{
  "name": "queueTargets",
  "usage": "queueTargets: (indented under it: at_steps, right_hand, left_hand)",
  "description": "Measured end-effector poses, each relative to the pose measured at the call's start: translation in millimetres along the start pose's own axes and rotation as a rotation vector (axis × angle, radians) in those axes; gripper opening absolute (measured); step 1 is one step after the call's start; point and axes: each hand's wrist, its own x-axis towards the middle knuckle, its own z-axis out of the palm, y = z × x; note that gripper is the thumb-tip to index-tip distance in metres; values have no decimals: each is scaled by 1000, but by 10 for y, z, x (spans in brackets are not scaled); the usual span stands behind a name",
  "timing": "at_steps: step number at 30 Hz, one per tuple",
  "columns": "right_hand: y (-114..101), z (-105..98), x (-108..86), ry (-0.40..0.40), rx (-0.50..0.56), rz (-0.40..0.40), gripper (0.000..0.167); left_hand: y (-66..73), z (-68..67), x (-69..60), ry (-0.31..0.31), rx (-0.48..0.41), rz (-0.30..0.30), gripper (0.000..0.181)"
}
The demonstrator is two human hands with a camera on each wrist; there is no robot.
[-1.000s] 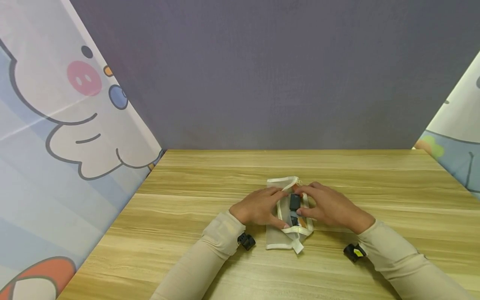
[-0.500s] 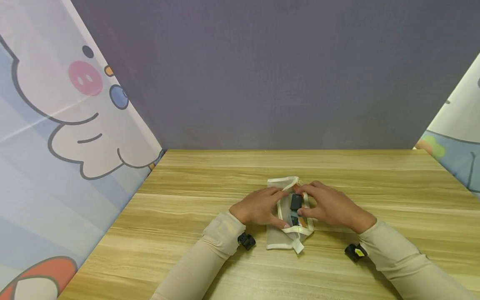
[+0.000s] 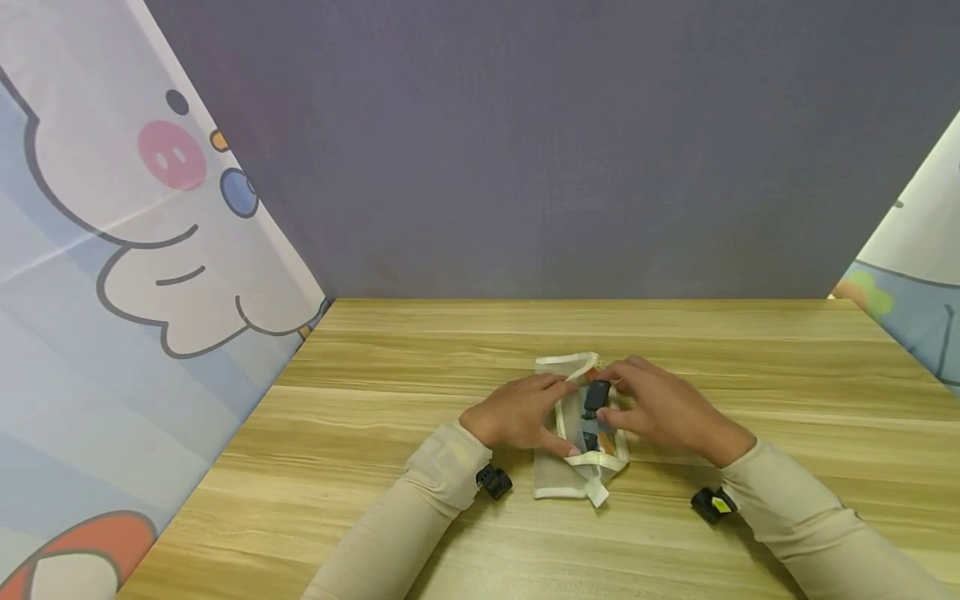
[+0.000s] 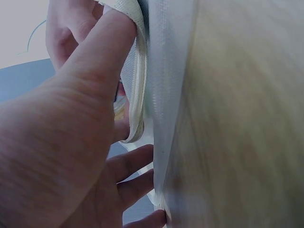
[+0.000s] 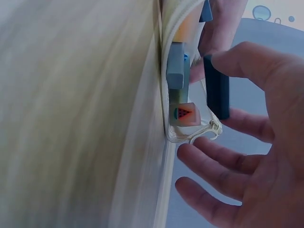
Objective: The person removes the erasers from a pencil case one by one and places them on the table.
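A pale mesh zipper pouch (image 3: 551, 475) lies on the table with its zipper edge spread wide. My left hand (image 3: 521, 414) holds the pouch's left edge, the thumb hooked over the zipper tape in the left wrist view while other fingers touch the mesh outside. Between thumb and forefinger my right hand (image 3: 667, 412) pinches a small dark rectangular block (image 5: 216, 88) at the pouch's mouth, tilted in the head view. Inside the pouch sit a grey block (image 5: 175, 66), an eraser-like block with a watermelon-like picture (image 5: 186, 114), and something orange (image 5: 187, 28). Their lower parts are hidden.
The wood-grain table (image 3: 390, 367) runs back to a dark grey panel (image 3: 525, 150). A cartoon-printed sheet (image 3: 195, 275) stands at the left, with another printed sheet (image 3: 915, 242) at the right. Each wrist wears a small black camera (image 3: 493, 482).
The dark block in my right hand has tilted and risen slightly, showing more of the pouch's contents below it. My left hand and the pouch have stayed nearly still.
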Motion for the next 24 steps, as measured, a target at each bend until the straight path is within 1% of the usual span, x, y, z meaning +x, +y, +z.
queueTargets:
  at_steps: [4, 7, 16, 24]
  right_hand:
    - [15, 5, 12, 24, 51, 5, 36]
    - [21, 1, 14, 29, 75, 15, 34]
    - [9, -37, 17, 55, 99, 73, 36]
    - [46, -90, 22, 103, 116, 68, 32]
  left_hand:
    - [2, -2, 5, -2, 1, -2, 94]
    - [9, -8, 4, -3, -1, 0, 93]
    - [-3, -8, 5, -3, -19, -1, 92]
    - [-25, 27, 30, -7, -24, -7, 91]
